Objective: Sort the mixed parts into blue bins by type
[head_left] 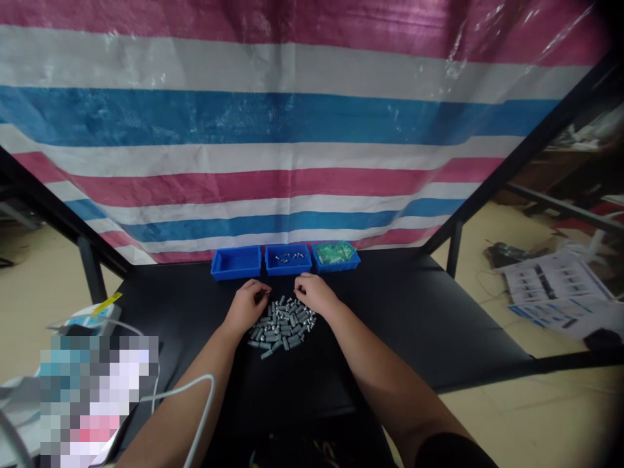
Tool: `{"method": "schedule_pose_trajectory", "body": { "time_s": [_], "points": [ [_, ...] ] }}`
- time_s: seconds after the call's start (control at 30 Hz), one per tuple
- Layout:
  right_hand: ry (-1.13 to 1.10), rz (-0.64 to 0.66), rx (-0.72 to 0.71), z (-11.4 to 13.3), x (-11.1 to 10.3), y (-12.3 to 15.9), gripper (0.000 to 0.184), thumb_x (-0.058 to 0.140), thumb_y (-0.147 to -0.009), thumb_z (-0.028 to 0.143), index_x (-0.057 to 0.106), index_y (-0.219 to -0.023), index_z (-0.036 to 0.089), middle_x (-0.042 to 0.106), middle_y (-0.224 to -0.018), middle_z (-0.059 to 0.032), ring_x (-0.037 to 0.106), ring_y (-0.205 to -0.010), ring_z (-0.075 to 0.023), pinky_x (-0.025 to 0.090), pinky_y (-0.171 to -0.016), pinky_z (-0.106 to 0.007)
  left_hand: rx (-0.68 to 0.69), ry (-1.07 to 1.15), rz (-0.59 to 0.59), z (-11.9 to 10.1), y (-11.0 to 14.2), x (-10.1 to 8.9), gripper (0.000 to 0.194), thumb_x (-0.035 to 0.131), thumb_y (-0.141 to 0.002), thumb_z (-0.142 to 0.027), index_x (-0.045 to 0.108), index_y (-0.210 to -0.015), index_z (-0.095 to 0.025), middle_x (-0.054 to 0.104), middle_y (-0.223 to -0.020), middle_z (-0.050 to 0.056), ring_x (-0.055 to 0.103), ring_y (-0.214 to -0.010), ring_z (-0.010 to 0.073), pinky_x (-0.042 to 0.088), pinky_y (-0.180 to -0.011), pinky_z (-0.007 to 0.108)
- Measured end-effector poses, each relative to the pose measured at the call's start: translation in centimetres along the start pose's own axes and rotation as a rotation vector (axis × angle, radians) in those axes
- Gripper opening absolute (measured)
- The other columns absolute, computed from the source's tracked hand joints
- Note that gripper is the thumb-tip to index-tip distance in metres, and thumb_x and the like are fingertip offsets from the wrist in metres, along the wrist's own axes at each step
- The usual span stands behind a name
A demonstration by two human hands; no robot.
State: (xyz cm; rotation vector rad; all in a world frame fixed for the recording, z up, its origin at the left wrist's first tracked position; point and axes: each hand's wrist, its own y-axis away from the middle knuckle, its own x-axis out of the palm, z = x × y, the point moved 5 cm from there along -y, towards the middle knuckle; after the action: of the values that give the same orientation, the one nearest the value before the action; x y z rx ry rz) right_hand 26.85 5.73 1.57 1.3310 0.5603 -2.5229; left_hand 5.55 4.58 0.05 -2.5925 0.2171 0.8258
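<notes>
On the black table lies a loose pile of small grey cylindrical pieces mixed with shiny metal screws (283,325). My left hand (248,304) is at the pile's upper left edge, thumb and fingertips pinched around something tiny and pale that I cannot make out. Opposite it, my right hand (314,292) hovers at the upper right edge of the pile. Its fingers are curled into a pinch, and a small bit shows at the tips, too small to name. Both hands are apart from each other, just in front of the blue trays.
Three blue trays stand in a row at the back: a left tray (236,275), a middle tray (288,270) with several screws, and a right tray (337,267) holding green material. A striped sheet (287,117) hangs behind. At left are a power strip (100,315) and a white cable (207,396).
</notes>
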Motion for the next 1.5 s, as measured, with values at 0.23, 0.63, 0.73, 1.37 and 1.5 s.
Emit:
{"method": "schedule_pose_trajectory", "body": {
  "time_s": [0.23, 0.63, 0.73, 1.37, 1.5],
  "points": [
    [-0.2, -0.387, -0.053, 0.6, -2.5, -1.4, 0.008, 0.065, -0.091, 0.021, 0.065, -0.083, 0.02, 0.059, -0.085, -0.0006, 0.059, -0.071, -0.0132, 0.047, -0.071, -0.024, 0.0, 0.015, 0.017, 0.2, 0.0, 0.0, 0.015, 0.06, -0.089, -0.023, 0.072, -0.098, -0.02, 0.064, -0.097, 0.006, 0.064, -0.082, 0.0162, 0.052, -0.076, 0.03],
    [-0.227, -0.489, 0.029, -1.9, -3.9, -0.3, 0.006, 0.067, -0.087, 0.024, 0.067, -0.083, 0.019, 0.061, -0.083, -0.0014, 0.054, -0.066, -0.0128, 0.048, -0.067, -0.026, 0.009, 0.058, -0.134, -0.6, -0.8, -1.2, 0.013, 0.066, -0.089, -0.03, 0.072, -0.096, -0.021, 0.066, -0.094, 0.005, 0.065, -0.085, 0.0168, 0.053, -0.074, 0.029],
    [-0.343, -0.093, -0.005, -1.9, -2.7, 0.0, 0.008, 0.071, -0.083, 0.024, 0.073, -0.089, 0.02, 0.064, -0.076, 0.0008, 0.057, -0.063, -0.0115, 0.047, -0.062, -0.023, 0.062, 0.028, -0.206, -2.5, -3.0, -1.9, 0.014, 0.065, -0.09, -0.03, 0.073, -0.097, -0.022, 0.067, -0.096, 0.006, 0.065, -0.087, 0.0172, 0.054, -0.075, 0.029],
    [-0.054, 0.174, -0.005, -0.3, -0.1, 0.2, 0.021, 0.075, -0.075, 0.005, 0.081, -0.087, 0.022, 0.072, -0.086, -0.0039, 0.066, -0.074, -0.0151, 0.049, -0.072, -0.025, -0.116, -0.335, 0.068, -1.3, -0.2, -4.4, 0.024, 0.061, -0.084, -0.03, 0.073, -0.104, -0.021, 0.067, -0.089, 0.005, 0.062, -0.072, 0.0175, 0.052, -0.071, 0.031],
    [-0.057, 0.188, 0.009, -0.4, 0.1, 0.0, 0.018, 0.077, -0.072, 0.005, 0.079, -0.081, 0.02, 0.07, -0.082, -0.0033, 0.064, -0.07, -0.0145, 0.049, -0.068, -0.025, -0.203, -0.3, 0.177, -0.2, 3.6, -5.2, 0.031, 0.062, -0.085, -0.031, 0.072, -0.113, -0.024, 0.068, -0.095, 0.005, 0.064, -0.072, 0.0168, 0.054, -0.071, 0.031]
  ]
}}
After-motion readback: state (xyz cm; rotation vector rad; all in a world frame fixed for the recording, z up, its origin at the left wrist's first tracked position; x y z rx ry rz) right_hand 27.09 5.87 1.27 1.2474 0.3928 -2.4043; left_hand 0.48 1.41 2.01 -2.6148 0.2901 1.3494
